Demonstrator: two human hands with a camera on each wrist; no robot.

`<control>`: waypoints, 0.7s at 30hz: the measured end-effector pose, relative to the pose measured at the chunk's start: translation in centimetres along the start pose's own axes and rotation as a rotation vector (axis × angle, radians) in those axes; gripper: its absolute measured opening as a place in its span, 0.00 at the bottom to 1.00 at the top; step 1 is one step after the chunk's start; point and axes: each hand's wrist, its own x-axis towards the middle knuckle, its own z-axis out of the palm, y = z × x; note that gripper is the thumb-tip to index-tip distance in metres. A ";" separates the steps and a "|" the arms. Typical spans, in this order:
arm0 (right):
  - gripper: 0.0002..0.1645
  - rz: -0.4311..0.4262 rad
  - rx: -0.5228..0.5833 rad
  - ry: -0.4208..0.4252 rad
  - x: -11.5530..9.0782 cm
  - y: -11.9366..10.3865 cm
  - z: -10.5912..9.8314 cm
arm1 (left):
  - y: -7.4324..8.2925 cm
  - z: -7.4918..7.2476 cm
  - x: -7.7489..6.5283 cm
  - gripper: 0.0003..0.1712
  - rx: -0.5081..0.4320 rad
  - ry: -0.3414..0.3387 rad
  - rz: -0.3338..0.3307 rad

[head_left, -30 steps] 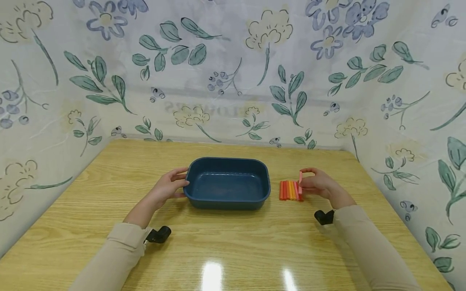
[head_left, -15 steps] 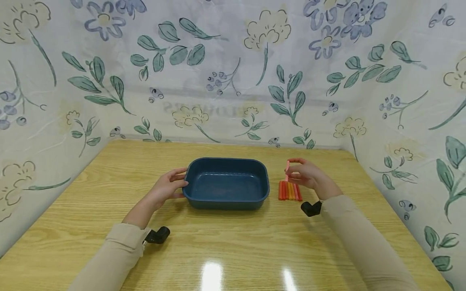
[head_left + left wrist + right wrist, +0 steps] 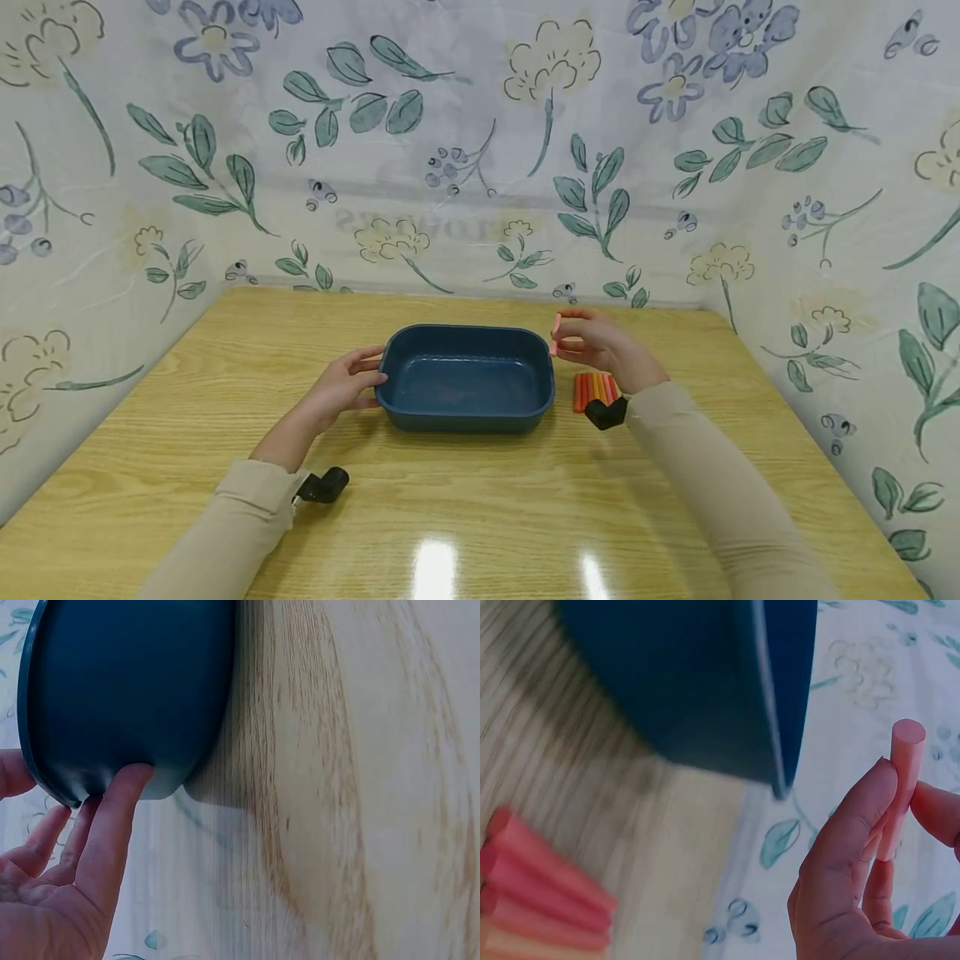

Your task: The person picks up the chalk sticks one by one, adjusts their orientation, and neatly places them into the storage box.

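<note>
My right hand [image 3: 600, 343] pinches a pink stick of chalk [image 3: 905, 776] between thumb and fingers. The chalk stands nearly upright by the right rim of a dark blue rectangular basin [image 3: 465, 423]. At the basin's left end my left hand [image 3: 347, 385] holds on, its thumb over the rim and its fingertips against the outer wall, as the left wrist view [image 3: 64, 900] also shows. Below my right hand lies a row of several chalk sticks [image 3: 588, 393] in red, orange, yellow and pink, side by side on the table. The right wrist camera partly covers the row.
The wooden table [image 3: 450, 500] carries the basin near its middle. Flower-printed cloth [image 3: 480, 125] rises behind it and along both sides. Black wrist cameras are strapped at both cuffs, the left camera [image 3: 324, 485] hanging low over the tabletop.
My right hand has lifted the pink chalk from the right end of the row and moved it left to the basin's right rim. My left hand and the basin have stayed put.
</note>
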 end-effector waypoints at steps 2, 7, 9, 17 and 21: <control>0.36 0.006 -0.012 0.021 0.5 -0.2 0.7 | 0.0 0.1 0.1 0.33 -0.003 0.008 -0.008; 0.35 0.017 0.006 0.025 1.3 -0.8 2.2 | -0.1 0.1 0.3 0.33 0.001 -0.012 -0.014; 0.34 0.019 0.018 0.015 1.4 -1.1 2.8 | -0.1 0.1 0.3 0.33 0.001 -0.014 -0.012; 0.31 0.032 0.045 0.013 2.4 -1.4 5.5 | -0.2 0.0 0.4 0.33 0.013 -0.005 -0.020; 0.30 0.040 0.064 0.008 2.9 -1.8 7.0 | -0.3 -0.1 0.5 0.33 0.020 -0.005 -0.020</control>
